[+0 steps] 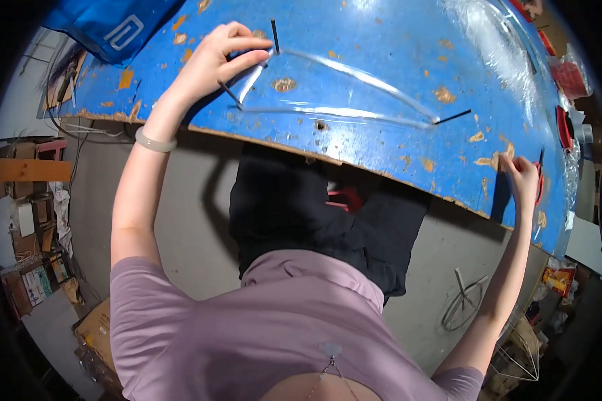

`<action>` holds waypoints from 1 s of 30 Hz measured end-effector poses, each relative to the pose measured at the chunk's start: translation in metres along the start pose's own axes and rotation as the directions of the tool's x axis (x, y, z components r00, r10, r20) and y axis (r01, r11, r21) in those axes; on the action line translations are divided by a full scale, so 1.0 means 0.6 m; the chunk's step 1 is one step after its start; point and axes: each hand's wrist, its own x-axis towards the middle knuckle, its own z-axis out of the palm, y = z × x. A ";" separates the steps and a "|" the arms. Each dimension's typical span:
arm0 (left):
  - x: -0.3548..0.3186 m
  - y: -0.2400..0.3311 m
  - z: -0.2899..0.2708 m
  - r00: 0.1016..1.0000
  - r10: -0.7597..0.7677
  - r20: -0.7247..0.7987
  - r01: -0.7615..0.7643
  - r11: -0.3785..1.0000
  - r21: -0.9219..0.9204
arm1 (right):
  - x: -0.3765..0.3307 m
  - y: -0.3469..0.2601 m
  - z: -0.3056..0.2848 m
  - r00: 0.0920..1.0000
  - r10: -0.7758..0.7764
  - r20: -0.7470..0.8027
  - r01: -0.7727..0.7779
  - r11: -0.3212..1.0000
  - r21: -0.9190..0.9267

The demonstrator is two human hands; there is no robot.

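Note:
My left hand (231, 57) reaches over the far left of the blue table, thumb and forefinger closed at a clear plastic strip (249, 87) beside an upright black peg (275, 37). That glossy strip runs in a long narrow loop around three black pegs, including a near left peg (230, 94) and a right peg (452, 117). At the table's right side my right hand (523, 180) is closed, thumb and finger pressed together. Whatever it pinches is too small to make out. Against its outer side shows a red-handled tool (540, 184), partly hidden, apparently scissors.
The worn blue table (374, 157) has chipped patches and a rough near edge. A blue bag (114, 30) lies at the far left, clear plastic film (491, 50) at the far right. Red rolls (568, 80) stand beyond the right edge. Cardboard boxes (93, 334) sit on the left floor.

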 end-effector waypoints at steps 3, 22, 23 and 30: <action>0.002 0.015 -0.003 0.976 -0.175 0.129 0.177 0.984 -0.001 | -0.105 0.040 -0.008 0.996 0.081 0.034 -0.084 0.991 0.100; 0.015 0.054 -0.020 0.896 -0.356 0.266 0.363 0.931 0.025 | -0.225 0.034 -0.004 0.953 0.295 0.068 -0.298 0.874 0.385; 0.008 0.057 -0.017 0.950 -0.195 0.244 0.150 0.970 0.192 | -0.226 0.033 -0.005 0.952 0.296 0.076 -0.301 0.867 0.398; 0.006 0.061 -0.026 0.969 -0.216 0.119 0.189 0.961 0.201 | -0.238 0.031 -0.003 0.938 0.310 0.154 -0.346 0.859 0.377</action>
